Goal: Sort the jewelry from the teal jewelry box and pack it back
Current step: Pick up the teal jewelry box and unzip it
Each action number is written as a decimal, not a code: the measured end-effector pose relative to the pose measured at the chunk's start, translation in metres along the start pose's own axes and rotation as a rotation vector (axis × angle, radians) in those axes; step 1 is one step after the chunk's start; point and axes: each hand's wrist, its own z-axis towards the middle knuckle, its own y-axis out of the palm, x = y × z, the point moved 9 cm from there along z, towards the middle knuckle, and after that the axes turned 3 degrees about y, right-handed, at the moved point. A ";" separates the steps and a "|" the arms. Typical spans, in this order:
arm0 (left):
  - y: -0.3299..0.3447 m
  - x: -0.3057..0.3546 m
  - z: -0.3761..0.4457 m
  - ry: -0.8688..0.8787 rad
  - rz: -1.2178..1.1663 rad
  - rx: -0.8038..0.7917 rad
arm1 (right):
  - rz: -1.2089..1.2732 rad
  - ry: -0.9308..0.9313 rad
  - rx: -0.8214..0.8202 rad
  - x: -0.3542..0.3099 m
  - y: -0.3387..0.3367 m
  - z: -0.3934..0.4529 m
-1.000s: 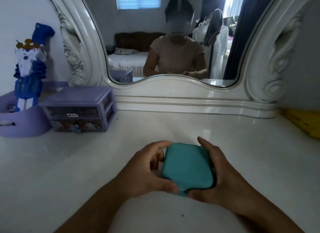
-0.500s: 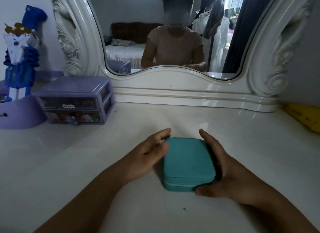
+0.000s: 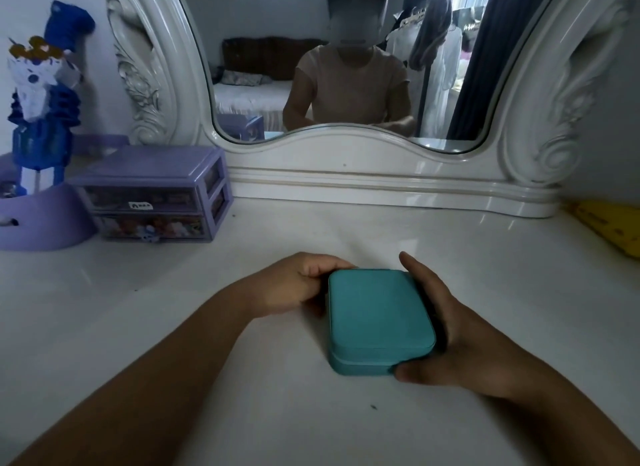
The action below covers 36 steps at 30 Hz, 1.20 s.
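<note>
A closed teal jewelry box (image 3: 379, 318) lies flat on the white dressing table (image 3: 173, 309), in the middle foreground. My right hand (image 3: 450, 330) wraps around its right side, thumb at the near corner and fingers along the far right edge. My left hand (image 3: 298, 285) is at the box's far left corner with fingers curled against the edge. No jewelry is visible; the lid hides the inside.
A purple two-drawer organizer (image 3: 156, 195) and a lilac tub (image 3: 38, 219) with a blue-and-white figure (image 3: 41, 98) stand at the back left. A white ornate mirror (image 3: 346, 67) runs along the back. Something yellow (image 3: 613, 226) lies at the right edge.
The box went from tilted up in both hands to lying flat on the table. My left hand opened briefly, then curled its fingers at the box's far left corner.
</note>
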 end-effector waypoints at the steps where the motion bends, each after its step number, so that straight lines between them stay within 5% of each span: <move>1: 0.000 0.001 0.001 -0.006 0.012 -0.014 | 0.000 -0.001 -0.003 0.000 0.000 0.000; 10: -0.007 -0.008 0.001 -0.022 0.241 0.013 | 0.027 -0.024 -0.033 -0.002 0.004 -0.001; 16: -0.014 0.011 -0.014 0.099 0.666 0.170 | 0.019 -0.049 0.022 -0.005 0.004 -0.002; 25: -0.019 0.029 -0.027 0.201 0.931 0.281 | 0.007 -0.047 0.106 -0.006 0.003 -0.001; 36: 0.009 0.046 -0.041 0.382 1.012 0.135 | -0.073 -0.012 0.332 0.002 -0.022 0.001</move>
